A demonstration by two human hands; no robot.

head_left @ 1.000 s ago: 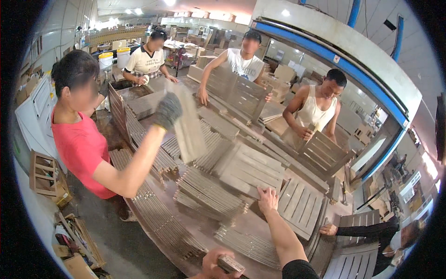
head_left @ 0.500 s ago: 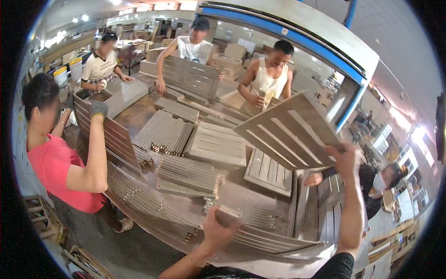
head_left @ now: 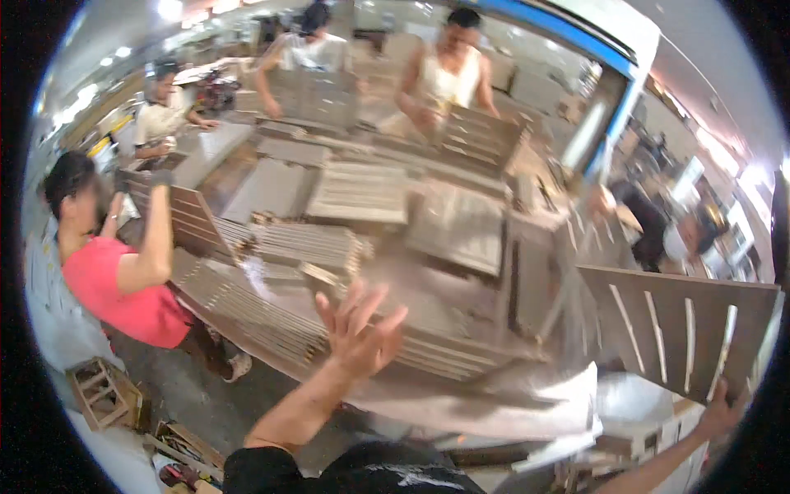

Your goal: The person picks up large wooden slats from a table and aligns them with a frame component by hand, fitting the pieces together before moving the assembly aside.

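Observation:
My left hand hangs over the near part of the table with its fingers spread and nothing in it. Just beyond it lie stacked brown slatted pieces and a small light block. Out at the right, my right hand grips the lower edge of a flat brown slotted panel, which stands tilted on edge beside the table. Light shows through several long slots in it. Motion blurs much of the table.
Several co-workers stand around the table. One in a pink top holds a slotted panel at the left; another, masked, leans in at the right. More panels lie mid-table. Wooden frames sit on the floor, lower left.
My right hand has carried the slotted panel from above the table down and out to the right. My left hand has risen a little, fingers now spread. The view has shifted.

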